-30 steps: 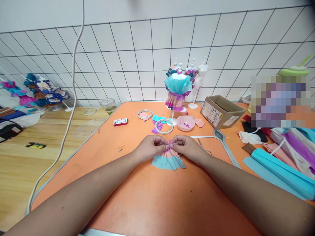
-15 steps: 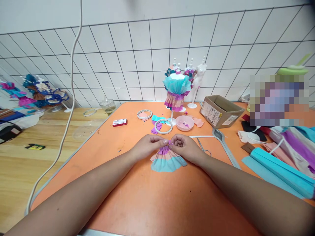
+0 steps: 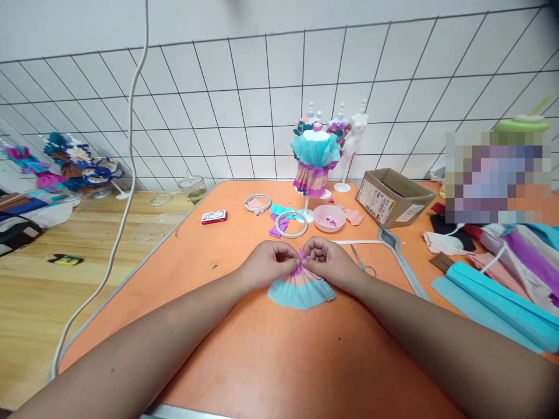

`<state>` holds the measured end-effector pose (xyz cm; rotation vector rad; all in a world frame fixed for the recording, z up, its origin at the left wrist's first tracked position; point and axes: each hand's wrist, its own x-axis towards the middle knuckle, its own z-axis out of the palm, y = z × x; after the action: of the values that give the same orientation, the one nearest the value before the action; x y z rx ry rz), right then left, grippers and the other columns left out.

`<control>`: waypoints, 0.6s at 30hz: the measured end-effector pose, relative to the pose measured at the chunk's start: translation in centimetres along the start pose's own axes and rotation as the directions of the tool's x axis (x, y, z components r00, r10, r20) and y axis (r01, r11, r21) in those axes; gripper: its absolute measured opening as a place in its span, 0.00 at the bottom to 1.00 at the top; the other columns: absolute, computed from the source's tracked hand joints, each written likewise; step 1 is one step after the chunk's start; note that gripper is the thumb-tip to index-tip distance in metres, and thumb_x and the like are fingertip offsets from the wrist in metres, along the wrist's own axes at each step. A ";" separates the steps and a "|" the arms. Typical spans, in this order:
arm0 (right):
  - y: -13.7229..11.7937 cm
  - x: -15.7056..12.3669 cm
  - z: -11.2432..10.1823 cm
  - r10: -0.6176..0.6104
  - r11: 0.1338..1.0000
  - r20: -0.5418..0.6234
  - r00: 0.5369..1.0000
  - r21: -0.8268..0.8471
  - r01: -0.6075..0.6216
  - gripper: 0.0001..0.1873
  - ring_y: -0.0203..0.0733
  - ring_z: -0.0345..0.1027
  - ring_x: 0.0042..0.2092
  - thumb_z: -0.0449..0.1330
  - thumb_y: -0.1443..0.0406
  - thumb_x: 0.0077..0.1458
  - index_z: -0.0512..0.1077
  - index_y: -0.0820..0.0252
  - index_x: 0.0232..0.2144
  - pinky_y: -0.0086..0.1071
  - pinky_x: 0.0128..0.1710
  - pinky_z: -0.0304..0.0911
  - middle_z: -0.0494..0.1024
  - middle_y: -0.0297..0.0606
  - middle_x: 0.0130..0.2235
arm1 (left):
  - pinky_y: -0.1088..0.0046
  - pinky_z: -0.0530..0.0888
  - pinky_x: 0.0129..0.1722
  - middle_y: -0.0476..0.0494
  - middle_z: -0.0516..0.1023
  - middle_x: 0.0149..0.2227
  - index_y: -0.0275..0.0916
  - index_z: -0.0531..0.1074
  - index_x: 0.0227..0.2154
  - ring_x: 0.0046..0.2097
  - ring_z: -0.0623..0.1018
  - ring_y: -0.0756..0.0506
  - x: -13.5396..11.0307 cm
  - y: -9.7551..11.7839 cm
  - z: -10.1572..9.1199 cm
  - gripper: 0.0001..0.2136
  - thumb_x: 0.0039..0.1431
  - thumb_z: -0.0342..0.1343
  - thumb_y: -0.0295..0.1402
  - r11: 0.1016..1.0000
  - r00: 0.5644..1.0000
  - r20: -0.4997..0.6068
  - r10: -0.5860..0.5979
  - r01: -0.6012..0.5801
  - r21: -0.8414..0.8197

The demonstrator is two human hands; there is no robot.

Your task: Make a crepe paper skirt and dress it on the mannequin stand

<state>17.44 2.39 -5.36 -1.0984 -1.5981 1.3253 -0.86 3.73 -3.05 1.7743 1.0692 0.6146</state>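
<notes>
A pleated crepe paper skirt (image 3: 301, 294), purple at its gathered top, then peach, then light blue, fans out toward me over the orange table. My left hand (image 3: 273, 265) pinches the purple top from the left between thumb and fingers. From the right, my right hand (image 3: 327, 263) grips the same gathered edge, its fingers curled. The two thumbs nearly meet, and they hide part of the purple band. Scissors (image 3: 360, 259) lie just right of my right hand. Beyond the hands is a roll of white tape (image 3: 292, 234) near purple and turquoise paper scraps (image 3: 282, 210).
A small mannequin in a turquoise paper dress (image 3: 315, 154) stands behind a pink bowl (image 3: 329, 228). At right are a cardboard box (image 3: 375, 203) and turquoise paper (image 3: 498, 299). A second tape roll (image 3: 257, 208) and a small red-and-white box (image 3: 214, 217) lie left. A white cable (image 3: 131, 116) hangs at left.
My left hand has shifted slightly right and down along the gathered top, its thumb now closer to my right thumb. The skirt's blue hem has spread a little.
</notes>
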 end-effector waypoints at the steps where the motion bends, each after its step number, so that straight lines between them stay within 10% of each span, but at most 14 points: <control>1: 0.0 0.0 0.0 -0.009 1.000 0.008 1.000 0.004 0.009 0.07 0.30 0.57 0.23 0.60 0.68 0.46 0.65 0.59 0.29 0.25 0.23 0.53 0.63 0.25 0.22 | 0.76 0.70 0.29 0.46 0.76 0.26 0.34 0.75 0.28 0.28 0.73 0.50 0.0 0.0 0.1 0.08 0.50 0.58 0.35 1.000 1.000 -0.004 0.001 -0.001 -0.008; 18: -0.2 -0.3 -0.5 0.039 0.979 0.061 0.997 0.195 -0.050 0.16 0.33 0.62 0.27 0.59 0.55 0.51 0.68 0.58 0.38 0.27 0.26 0.59 0.67 0.30 0.28 | 0.77 0.69 0.26 0.49 0.74 0.24 0.35 0.74 0.26 0.27 0.73 0.50 0.1 0.2 -0.2 0.07 0.47 0.59 0.34 0.987 0.993 -0.072 -0.092 0.081 -0.141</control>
<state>17.92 2.28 -5.05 -0.9882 -1.4539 1.5208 -0.92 3.84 -2.77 1.5870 1.1238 0.6927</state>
